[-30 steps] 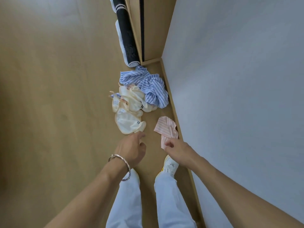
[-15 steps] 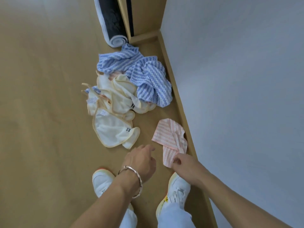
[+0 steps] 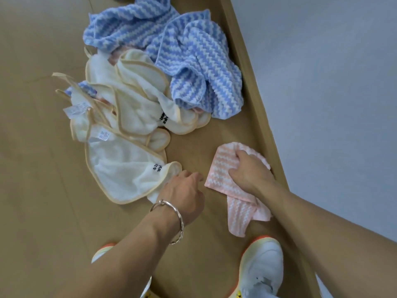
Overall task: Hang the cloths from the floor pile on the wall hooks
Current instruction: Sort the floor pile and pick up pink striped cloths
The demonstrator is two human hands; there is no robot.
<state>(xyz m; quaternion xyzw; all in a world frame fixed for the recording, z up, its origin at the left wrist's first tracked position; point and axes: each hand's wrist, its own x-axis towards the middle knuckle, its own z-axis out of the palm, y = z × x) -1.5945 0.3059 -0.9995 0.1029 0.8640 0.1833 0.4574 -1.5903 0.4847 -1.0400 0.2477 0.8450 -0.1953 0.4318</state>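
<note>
Pretty sure this is a room in somebody's home, seen down at floor level by the wall

Light wood-look laminate floor [image 3: 43,211], a matching wooden skirting board [image 3: 253,82] running along a plain pale painted wall [image 3: 322,82], and household laundry lying in a heap: a fluffy blue-and-white zigzag towel [image 3: 193,61], cream cloths with beige trim [image 3: 120,168], and a small pink-and-white striped cloth [image 3: 236,209].

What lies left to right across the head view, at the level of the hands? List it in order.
cream cloth → left hand → pink striped cloth, gripped by the right hand → wooden baseboard → grey wall
</note>
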